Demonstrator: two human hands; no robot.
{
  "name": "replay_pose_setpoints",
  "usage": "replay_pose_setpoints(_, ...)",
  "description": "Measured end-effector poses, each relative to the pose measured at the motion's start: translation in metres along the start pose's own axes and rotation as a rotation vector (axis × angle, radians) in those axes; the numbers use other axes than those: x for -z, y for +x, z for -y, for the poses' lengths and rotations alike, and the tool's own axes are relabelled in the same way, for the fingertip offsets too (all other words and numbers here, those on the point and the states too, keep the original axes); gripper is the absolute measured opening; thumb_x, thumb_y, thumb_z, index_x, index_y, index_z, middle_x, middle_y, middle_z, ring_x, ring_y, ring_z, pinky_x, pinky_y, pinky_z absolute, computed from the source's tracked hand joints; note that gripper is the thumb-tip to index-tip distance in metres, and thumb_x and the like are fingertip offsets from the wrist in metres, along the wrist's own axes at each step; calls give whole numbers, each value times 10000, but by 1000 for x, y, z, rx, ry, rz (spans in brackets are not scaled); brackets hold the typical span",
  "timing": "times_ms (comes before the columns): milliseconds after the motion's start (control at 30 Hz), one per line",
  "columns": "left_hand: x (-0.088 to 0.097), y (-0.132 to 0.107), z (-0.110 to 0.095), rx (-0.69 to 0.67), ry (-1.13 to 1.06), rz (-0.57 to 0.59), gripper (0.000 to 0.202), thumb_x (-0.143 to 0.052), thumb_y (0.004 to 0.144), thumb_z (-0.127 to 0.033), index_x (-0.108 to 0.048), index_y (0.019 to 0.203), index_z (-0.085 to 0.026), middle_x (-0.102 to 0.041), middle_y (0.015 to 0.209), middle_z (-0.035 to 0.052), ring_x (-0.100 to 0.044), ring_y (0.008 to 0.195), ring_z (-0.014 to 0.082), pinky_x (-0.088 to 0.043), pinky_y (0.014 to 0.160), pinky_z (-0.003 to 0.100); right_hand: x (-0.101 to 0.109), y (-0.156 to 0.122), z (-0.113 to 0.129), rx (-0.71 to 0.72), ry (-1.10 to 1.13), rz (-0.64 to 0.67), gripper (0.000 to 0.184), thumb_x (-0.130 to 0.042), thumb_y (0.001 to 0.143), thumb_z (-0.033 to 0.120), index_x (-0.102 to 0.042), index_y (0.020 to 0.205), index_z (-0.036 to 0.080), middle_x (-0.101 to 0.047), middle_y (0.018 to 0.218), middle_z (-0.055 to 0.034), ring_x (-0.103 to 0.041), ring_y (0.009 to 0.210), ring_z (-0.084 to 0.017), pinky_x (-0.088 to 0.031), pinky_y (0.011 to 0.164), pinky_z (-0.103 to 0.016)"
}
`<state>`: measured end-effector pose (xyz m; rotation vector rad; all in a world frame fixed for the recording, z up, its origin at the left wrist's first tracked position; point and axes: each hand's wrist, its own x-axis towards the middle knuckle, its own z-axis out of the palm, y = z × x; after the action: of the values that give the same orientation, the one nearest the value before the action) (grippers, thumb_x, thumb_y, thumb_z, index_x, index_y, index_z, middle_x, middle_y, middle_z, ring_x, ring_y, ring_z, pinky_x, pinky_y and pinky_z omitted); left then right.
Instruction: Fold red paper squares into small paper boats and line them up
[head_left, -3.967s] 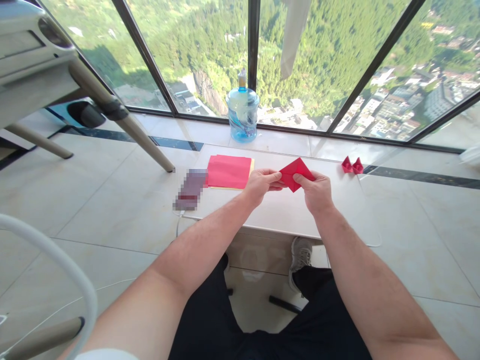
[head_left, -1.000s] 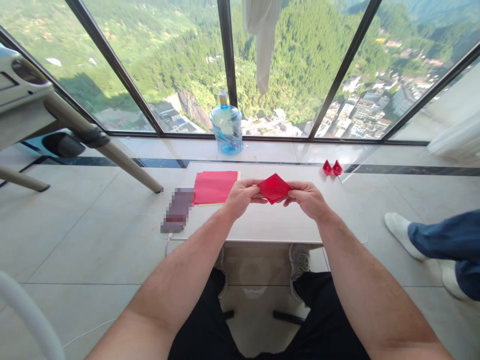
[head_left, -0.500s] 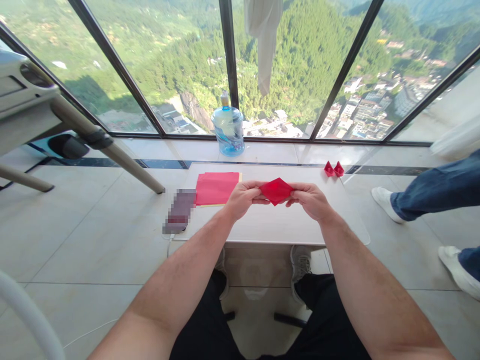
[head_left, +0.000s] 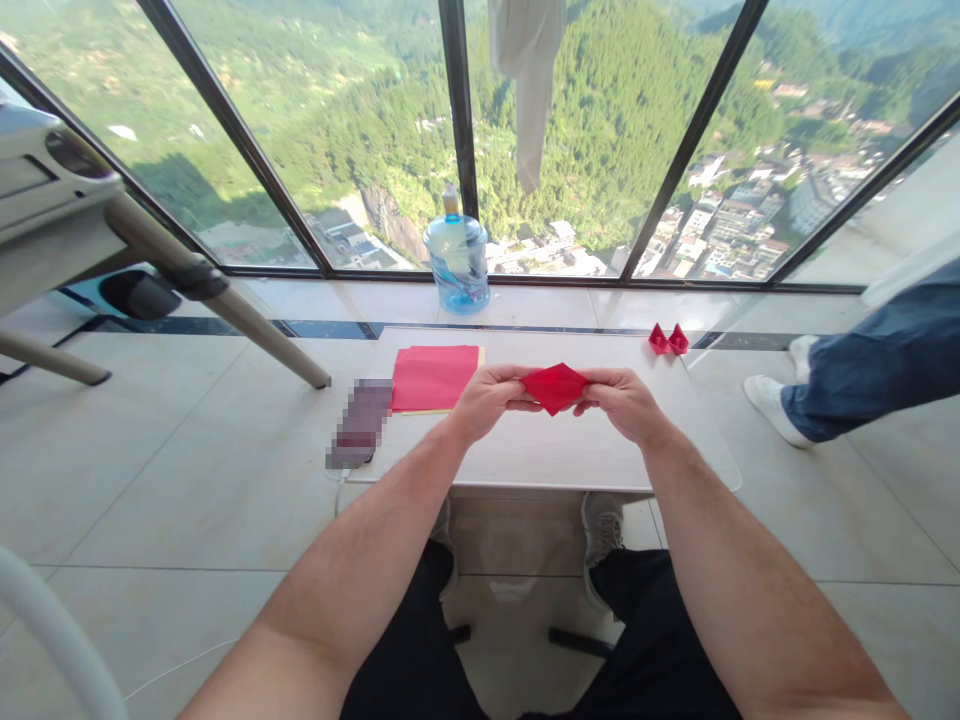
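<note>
The diamond-shaped red folded paper [head_left: 555, 388] hides part of the bare left hand [head_left: 491, 395], which covers one corner of the flat red paper stack [head_left: 431, 378]. A dark rectangular object [head_left: 358, 425] (pixelated) is unreadable; the right edge crops another person's blue trousers [head_left: 877, 365].

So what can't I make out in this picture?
Head view:
Folded red paper: underside, hidden by its upper face.
Left hand and right hand: some fingertips, hidden by the paper.
Dark object: details, masked by pixel blocks.
Bottle: lettering, too small.
Bystander: upper body, cut by right edge.
</note>
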<state>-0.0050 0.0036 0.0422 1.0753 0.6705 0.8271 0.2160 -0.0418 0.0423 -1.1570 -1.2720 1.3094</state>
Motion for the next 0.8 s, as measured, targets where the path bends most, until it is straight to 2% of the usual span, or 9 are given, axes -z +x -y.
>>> replay_pose_setpoints(267,-1,-1,-1,-3,-7,-8,324,-718,682,-170,-773,998,-125,-771,953,106,-743,853,254,-622,811,425,0,0,0,11,11,-9,318,-659,734,217,-806,1017,216,-783,882,-56,-714,733,-199,-576,636,-316)
replay_pose_setpoints(800,-5,-1,1,7,22,-63,292,-646,718,-185,-752,984,-125,-768,868,101,-751,786,245,-629,729,387,0,-1,0,-8,10,5,321,-679,747,231,-797,1045,218,-783,847,-61,-731,729,-210,-575,626,-314)
